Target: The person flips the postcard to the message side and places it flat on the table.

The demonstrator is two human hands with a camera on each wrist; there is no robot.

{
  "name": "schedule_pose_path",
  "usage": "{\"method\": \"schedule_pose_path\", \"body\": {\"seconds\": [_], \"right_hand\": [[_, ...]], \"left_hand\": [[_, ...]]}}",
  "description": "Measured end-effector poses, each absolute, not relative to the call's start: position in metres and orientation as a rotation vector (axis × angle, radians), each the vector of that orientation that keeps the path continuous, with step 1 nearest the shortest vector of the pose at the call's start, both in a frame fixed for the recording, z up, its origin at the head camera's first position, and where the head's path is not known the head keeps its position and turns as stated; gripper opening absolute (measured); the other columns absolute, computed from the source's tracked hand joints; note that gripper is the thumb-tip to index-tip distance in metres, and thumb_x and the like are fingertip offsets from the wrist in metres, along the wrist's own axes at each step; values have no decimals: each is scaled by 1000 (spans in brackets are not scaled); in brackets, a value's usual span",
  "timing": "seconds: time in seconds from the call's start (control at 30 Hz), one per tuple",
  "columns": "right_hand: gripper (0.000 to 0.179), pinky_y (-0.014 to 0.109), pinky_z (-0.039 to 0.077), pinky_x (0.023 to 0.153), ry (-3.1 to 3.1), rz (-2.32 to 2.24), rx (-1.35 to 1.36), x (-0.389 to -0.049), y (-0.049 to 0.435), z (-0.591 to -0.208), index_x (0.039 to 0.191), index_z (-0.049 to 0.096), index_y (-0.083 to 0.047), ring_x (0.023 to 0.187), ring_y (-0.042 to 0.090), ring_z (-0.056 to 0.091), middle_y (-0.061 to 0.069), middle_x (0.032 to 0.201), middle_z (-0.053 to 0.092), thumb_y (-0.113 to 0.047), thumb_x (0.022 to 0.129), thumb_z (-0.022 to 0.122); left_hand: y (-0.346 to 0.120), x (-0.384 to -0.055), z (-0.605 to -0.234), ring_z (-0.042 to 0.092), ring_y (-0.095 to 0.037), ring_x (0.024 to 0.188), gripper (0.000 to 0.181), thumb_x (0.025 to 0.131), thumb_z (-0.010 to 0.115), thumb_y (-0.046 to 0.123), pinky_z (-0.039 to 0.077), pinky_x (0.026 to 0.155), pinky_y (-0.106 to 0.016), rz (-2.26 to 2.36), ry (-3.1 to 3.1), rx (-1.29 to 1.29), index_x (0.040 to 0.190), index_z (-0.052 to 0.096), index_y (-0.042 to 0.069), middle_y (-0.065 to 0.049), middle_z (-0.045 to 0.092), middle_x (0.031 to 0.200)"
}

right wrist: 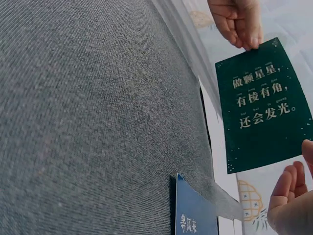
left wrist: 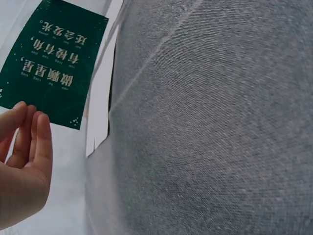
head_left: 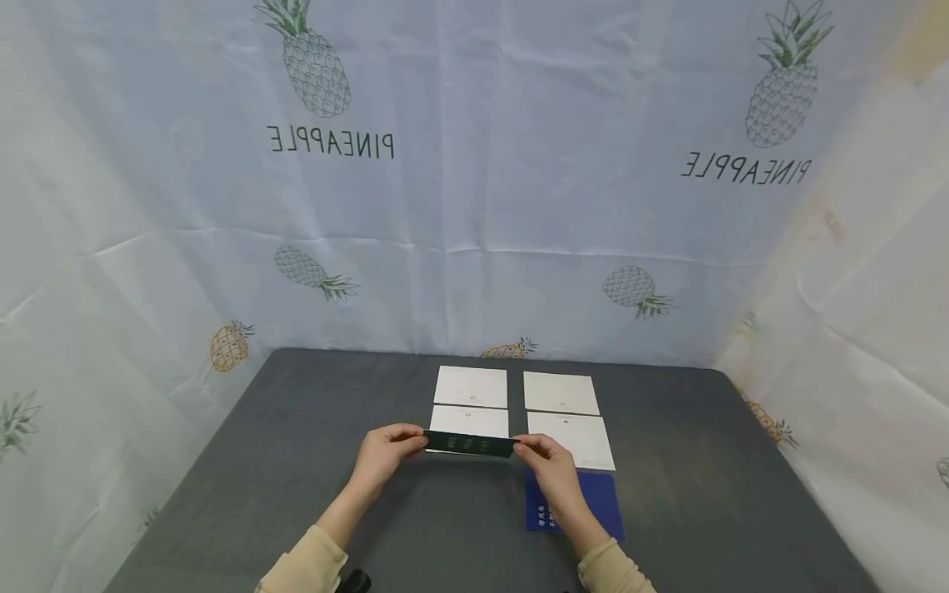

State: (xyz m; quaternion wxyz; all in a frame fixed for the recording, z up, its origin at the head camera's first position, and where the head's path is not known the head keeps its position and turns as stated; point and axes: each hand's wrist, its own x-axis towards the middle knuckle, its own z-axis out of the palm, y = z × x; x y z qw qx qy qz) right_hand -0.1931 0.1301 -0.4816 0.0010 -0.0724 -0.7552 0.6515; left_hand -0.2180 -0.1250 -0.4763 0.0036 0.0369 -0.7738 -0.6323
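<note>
A dark green card [head_left: 469,443] with pale printed characters is held up between both hands over the table. My left hand [head_left: 387,453] pinches its left end between thumb and fingers. At the opposite end my right hand [head_left: 551,469] pinches it the same way. In the right wrist view the green card [right wrist: 264,105] shows its printed face, with a hand at each end. Below my right hand lies a blue card [head_left: 602,498] with white characters, partly hidden by that hand and wrist. White cards [head_left: 470,387] lie just beyond the green one, which overlaps the nearer left one.
Two more white cards [head_left: 561,394] lie in a column on the right, in line with the blue card. The dark grey cloth-covered table [head_left: 296,428] ends at a pineapple-print curtain [head_left: 474,206]. A small black object [head_left: 356,581] shows at the front edge by my left sleeve.
</note>
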Motion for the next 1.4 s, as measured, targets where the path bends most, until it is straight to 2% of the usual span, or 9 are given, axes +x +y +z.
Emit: {"method": "schedule_pose_path", "body": {"seconds": [0.17,0.3,0.47,0.63,0.8,1.07,1.4], "right_hand": [[24,35,51,84,-2314,2110,-209,-192,130,-481,106,66,2,87,15,63,8,95,68,-14,89,61],[26,33,53,80,-2289,2119,-234,-191,129,-481,102,68,3,81,15,65,9,88,69,-18,90,59],[28,28,53,71,-2347,2037,-254,-190,127,-483,93,69,1,71,13,63,8,79,69,-25,82,70],[32,27,50,62,-2476,1967,-153,-189,126,-491,103,64,2,63,14,60,11,73,68,-19,80,71],[34,25,46,55,-2695,1747,5,-185,126,-498,106,66,1,60,13,58,6,67,66,-21,80,70],[24,25,42,49,-2862,1518,141,-183,124,-502,94,70,-1,55,8,56,1,65,65,-19,79,69],[23,21,36,46,-2917,1354,171,-180,123,-504,93,69,0,50,6,47,-3,59,59,-14,76,70]], "left_hand": [[-126,-217,-477,68,-16,73,14,82,64,2,55,75,-38,-2036,-2390,99,92,71,-5,-17,71,88],[-126,-215,-479,64,-12,69,16,84,58,5,55,73,-35,-1987,-2430,130,88,72,-2,-13,71,84],[-125,-212,-483,57,-10,61,13,80,68,14,50,61,-28,-1882,-2517,141,80,70,2,-3,65,67],[-124,-210,-487,49,-9,54,14,76,73,16,38,51,-23,-1656,-2652,50,82,67,5,2,58,60],[-126,-208,-489,44,-5,53,16,74,72,14,36,51,-20,-1386,-2761,-63,87,69,4,2,61,63],[-126,-201,-493,46,-7,55,12,72,73,12,37,51,-21,-1240,-2862,-125,80,69,4,2,60,62],[-123,-196,-498,42,-9,52,10,70,73,8,32,48,-21,-1142,-2904,-190,74,64,7,3,52,58]]}}
